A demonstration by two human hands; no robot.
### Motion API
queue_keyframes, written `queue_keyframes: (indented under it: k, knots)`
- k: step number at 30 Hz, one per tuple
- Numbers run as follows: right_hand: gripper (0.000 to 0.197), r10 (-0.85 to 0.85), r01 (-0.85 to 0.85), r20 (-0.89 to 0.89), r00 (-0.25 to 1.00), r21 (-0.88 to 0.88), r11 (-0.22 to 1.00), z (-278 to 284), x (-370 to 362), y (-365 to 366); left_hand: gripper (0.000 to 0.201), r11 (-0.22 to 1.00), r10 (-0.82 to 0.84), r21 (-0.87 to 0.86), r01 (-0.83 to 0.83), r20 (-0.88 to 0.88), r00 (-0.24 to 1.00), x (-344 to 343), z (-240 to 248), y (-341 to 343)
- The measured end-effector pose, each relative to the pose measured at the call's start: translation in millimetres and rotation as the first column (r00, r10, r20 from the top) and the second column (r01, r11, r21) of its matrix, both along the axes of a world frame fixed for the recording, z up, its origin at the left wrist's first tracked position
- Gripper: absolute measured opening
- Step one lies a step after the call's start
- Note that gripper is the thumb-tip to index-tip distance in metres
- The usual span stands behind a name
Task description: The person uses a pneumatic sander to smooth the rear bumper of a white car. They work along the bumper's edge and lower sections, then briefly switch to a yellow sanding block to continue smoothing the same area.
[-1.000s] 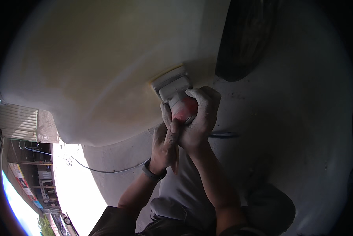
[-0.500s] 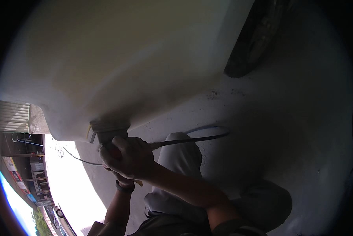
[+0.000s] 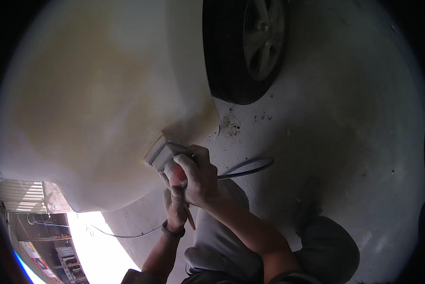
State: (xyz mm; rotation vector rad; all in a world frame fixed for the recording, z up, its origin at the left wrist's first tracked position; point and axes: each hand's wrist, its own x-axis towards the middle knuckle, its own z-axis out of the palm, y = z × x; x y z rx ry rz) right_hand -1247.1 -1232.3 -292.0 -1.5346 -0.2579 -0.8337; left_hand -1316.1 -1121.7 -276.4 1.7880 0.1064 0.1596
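Observation:
An air sander (image 3: pixel 161 160) with a flat rectangular grey pad and a red part rests against the lower edge of a pale car body panel (image 3: pixel 103 85). My right hand (image 3: pixel 202 179) wraps over the top of the sander. From below, my left hand (image 3: pixel 176 206), with a dark band at its wrist, closes around the sander's near end; its fingers are partly hidden. A thin yellowish-brown stick-like piece (image 3: pixel 190 218) juts out by my left hand; whether I hold it cannot be seen. Brownish patches mark the panel's dusty surface.
A car wheel (image 3: pixel 264 40) stands beyond the panel's right edge. A dark hose (image 3: pixel 250 171) loops right of my hands, and a thin line (image 3: pixel 129 236) crosses the floor at left. Dark debris (image 3: pixel 231 124) lies below the wheel. My bent knees (image 3: pixel 330 246) are close by.
The sander and both hands have moved right along the panel, closer to the wheel, and the sander is now more tilted. My view has shifted, showing more of the wheel.

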Motion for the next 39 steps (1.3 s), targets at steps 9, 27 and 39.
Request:
queue_keyframes:
  k: [9, 27, 39]
  knots:
    - [0.059, -0.202, 0.205, -0.072, 0.977, 0.052, 0.977, 92, 79, -106, 0.057, 0.997, -0.061, 0.013, 0.079, -0.527, 0.848, -57, -24, 42]
    - [0.063, -0.172, 0.198, -0.206, 0.963, 0.113, 0.974, 22, 67, -91, 0.045, 0.71, -0.336, 0.521, 0.473, -0.34, 0.878, -115, -24, 52]
    - [0.065, -0.245, 0.256, -0.078, 0.966, 0.208, 0.944, -6, 71, -64, 0.055, 0.864, 0.065, 0.499, 0.068, -0.245, 0.967, -91, 73, 111]
